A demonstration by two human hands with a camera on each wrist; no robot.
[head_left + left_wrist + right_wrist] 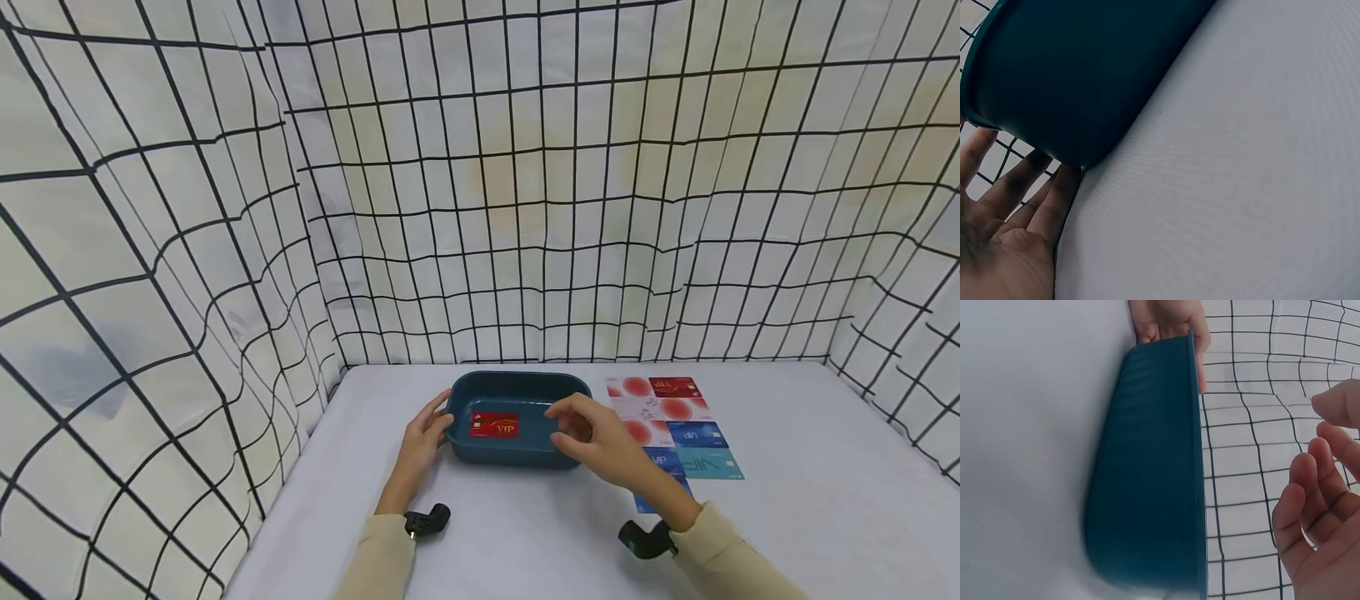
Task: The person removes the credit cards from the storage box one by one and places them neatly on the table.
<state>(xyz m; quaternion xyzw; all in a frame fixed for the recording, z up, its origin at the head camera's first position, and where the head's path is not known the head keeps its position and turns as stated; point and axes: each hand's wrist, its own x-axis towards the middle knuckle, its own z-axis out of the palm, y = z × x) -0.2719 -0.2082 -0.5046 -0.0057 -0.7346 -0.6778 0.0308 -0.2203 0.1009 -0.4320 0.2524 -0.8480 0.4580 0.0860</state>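
Note:
A dark teal rectangular basin stands on the white table, with a red VIP card lying flat on its floor. My left hand rests against the basin's left end; in the left wrist view its fingers reach fairly straight to the end wall. Over the basin's right end hovers my right hand, fingers loosely bent and thumb apart from them. Nothing shows between the fingertips in the right wrist view, where that hand is apart from the basin wall.
Right of the basin lie several cards in rows: a dark red card, a blue card, a teal card and pink-white ones. Part of the blue cards is behind my right forearm. White walls with black netting surround the table.

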